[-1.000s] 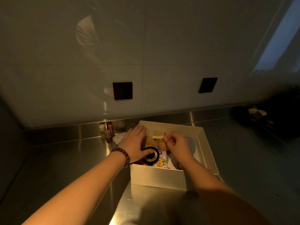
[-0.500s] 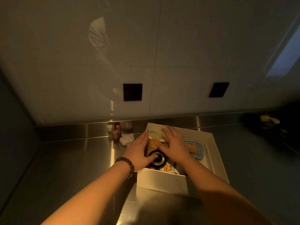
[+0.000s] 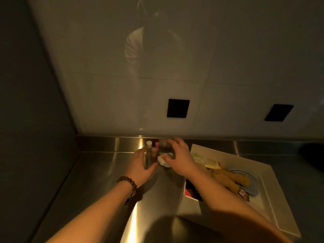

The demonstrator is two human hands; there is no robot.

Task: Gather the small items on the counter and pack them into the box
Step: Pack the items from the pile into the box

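A cluster of small bottles (image 3: 151,151) stands on the steel counter against the back splash, with a small pale round item (image 3: 162,159) lying just in front of them. My left hand (image 3: 140,165) is open to the left of the bottles, fingers spread and almost touching them. Coming over from the right, my right hand (image 3: 178,156) is open above the pale item and beside a clear jar (image 3: 164,146). The white box (image 3: 273,195) sits at the right, holding a tan plush toy (image 3: 233,179), a blue-rimmed item and some packets.
The steel counter (image 3: 98,172) runs into a dark side wall on the left. Two black wall sockets (image 3: 178,108) are set in the tiled wall behind. A beaded bracelet (image 3: 129,185) is on my left wrist.
Both hands have left the box and moved left to the bottles by the back splash. The camera has turned left, so the box now sits at the right.
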